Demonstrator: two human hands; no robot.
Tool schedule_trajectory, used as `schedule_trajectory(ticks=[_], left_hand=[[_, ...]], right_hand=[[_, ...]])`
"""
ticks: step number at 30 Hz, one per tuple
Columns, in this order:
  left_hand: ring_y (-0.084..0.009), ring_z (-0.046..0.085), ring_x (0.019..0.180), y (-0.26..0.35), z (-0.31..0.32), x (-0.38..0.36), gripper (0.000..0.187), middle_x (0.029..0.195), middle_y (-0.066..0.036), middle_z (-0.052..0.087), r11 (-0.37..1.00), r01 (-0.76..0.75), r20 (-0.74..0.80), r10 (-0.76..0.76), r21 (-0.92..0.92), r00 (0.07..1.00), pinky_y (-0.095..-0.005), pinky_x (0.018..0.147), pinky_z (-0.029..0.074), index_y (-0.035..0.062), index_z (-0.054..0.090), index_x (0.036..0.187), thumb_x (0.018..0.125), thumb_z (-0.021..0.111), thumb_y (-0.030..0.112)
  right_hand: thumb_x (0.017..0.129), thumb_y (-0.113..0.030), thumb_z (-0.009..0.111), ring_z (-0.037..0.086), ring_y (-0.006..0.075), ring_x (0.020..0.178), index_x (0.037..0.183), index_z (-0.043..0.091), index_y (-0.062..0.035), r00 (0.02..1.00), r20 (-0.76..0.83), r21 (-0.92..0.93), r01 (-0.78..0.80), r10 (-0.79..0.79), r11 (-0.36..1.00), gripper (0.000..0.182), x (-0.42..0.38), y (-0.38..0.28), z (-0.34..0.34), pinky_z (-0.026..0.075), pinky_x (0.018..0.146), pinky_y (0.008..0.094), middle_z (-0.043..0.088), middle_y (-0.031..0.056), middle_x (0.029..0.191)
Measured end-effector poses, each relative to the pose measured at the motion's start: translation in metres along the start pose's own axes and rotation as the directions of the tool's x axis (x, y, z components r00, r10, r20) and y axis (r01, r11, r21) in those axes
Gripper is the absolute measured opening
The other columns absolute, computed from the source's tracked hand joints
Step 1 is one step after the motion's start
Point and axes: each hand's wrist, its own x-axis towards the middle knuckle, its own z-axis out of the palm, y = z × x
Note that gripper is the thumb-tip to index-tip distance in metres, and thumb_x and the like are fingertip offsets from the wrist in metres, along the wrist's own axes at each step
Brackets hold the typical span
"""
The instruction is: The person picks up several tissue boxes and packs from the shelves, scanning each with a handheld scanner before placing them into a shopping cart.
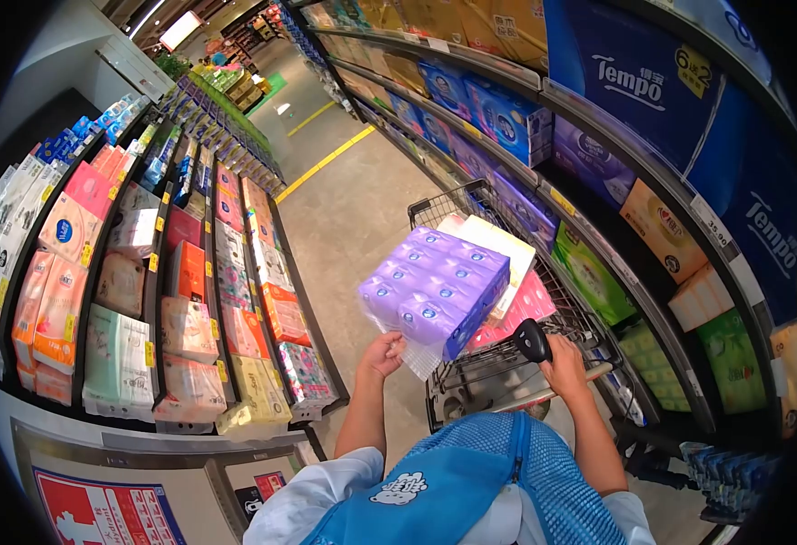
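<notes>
Purple tissue pack (435,286): wrap pinched by left hand (384,354); right hand (564,365) at black knob (532,340), fingers partly hidden, grip indeterminate.

A black wire shopping cart (424,211) stands on the grey smooth floor (326,236) at the centre right of the frame, beside tall dark shelving (562,100). In its basket lie pink soft-wrapped packs (527,304) and a flat cream-coloured pack (518,259). The shelving, along the right side, bears boxy blue plastic-wrapped packs (512,118), an orange upright pack (660,227) and green wrapped packs (730,359). At left, a tiered black-edged display rack (155,313) carries pale green packs (118,359), orange-and-white packs (55,309) and, at its lower front, yellow soft packs (255,395). Yellow stripes (326,163) mark the floor at upper centre.
</notes>
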Motion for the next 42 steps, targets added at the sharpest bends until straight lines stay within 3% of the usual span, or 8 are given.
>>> schedule_trajectory(ticks=[9, 15, 23, 31, 36, 42], left_hand=[[-0.0076, 0.036, 0.041, -0.003, -0.004, 0.002, 0.012, 0.054, 0.005, 0.044, 0.999, 0.021, 0.059, -0.024, 0.048, 0.998, -0.0253, 0.058, 0.042, 0.0065, 0.061, 0.102, 0.102, 0.051, 0.013], [-0.0089, 0.035, 0.043, -0.006, 0.005, -0.002, 0.015, 0.053, 0.006, 0.039, 0.998, 0.007, 0.015, -0.008, 0.06, 1.0, -0.0262, 0.06, 0.04, 0.0055, 0.058, 0.094, 0.103, 0.048, 0.013], [-0.0079, 0.04, 0.043, -0.001, -0.015, 0.005, 0.014, 0.057, 0.003, 0.048, 0.992, 0.025, -0.12, -0.011, 0.124, 0.993, -0.0271, 0.047, 0.036, 0.009, 0.059, 0.084, 0.097, 0.061, 0.013], [-0.0082, 0.038, 0.042, 0.003, -0.012, 0.004, 0.007, 0.061, 0.003, 0.05, 1.0, 0.008, -0.066, -0.008, 0.002, 0.998, -0.0263, 0.053, 0.043, 0.0104, 0.059, 0.088, 0.095, 0.06, 0.01], [-0.0075, 0.037, 0.043, 0.007, -0.022, 0.003, 0.004, 0.067, 0.002, 0.055, 1.0, 0.011, -0.063, -0.011, 0.0, 0.998, -0.025, 0.055, 0.045, 0.0077, 0.06, 0.092, 0.096, 0.058, 0.007], [-0.0069, 0.036, 0.043, 0.01, -0.011, -0.001, 0.007, 0.074, 0.0, 0.06, 0.998, 0.048, -0.052, -0.05, -0.05, 0.997, -0.0232, 0.057, 0.045, 0.0035, 0.06, 0.099, 0.097, 0.054, 0.005]], right_hand=[[0.076, -0.005, 0.074, 0.06, 0.0398, 0.107, 0.115, 0.06, -0.0013, 1.0, -0.009, -0.015, 0.0, -0.001, 1.0, 0.041, -0.001, 0.005, 0.005, 0.047, 0.094, 0.0487, 0.064, 0.0182, 0.105], [0.077, -0.005, 0.074, 0.06, 0.0398, 0.107, 0.116, 0.06, -0.0014, 0.999, -0.027, -0.024, 0.016, -0.017, 1.0, 0.042, -0.001, 0.005, 0.007, 0.046, 0.096, 0.0481, 0.064, 0.0178, 0.106], [0.074, -0.004, 0.075, 0.059, 0.0399, 0.114, 0.119, 0.059, -0.0032, 1.0, 0.001, 0.014, -0.01, 0.01, 1.0, 0.048, -0.002, 0.007, 0.005, 0.046, 0.098, 0.0483, 0.065, 0.0182, 0.114], [0.076, -0.007, 0.076, 0.061, 0.0365, 0.111, 0.117, 0.06, -0.0071, 1.0, -0.026, -0.001, 0.001, -0.001, 1.0, 0.044, -0.005, 0.014, 0.011, 0.048, 0.097, 0.0465, 0.066, 0.0138, 0.112], [0.074, -0.003, 0.074, 0.062, 0.0383, 0.109, 0.117, 0.062, -0.0039, 0.996, -0.073, 0.059, 0.054, -0.049, 0.997, 0.044, -0.006, 0.012, 0.007, 0.049, 0.094, 0.0473, 0.066, 0.0153, 0.11], [0.076, -0.005, 0.076, 0.063, 0.0351, 0.111, 0.118, 0.063, -0.0043, 0.997, -0.07, 0.037, 0.029, -0.026, 0.999, 0.044, -0.008, 0.012, 0.01, 0.048, 0.096, 0.0445, 0.067, 0.0137, 0.112]])
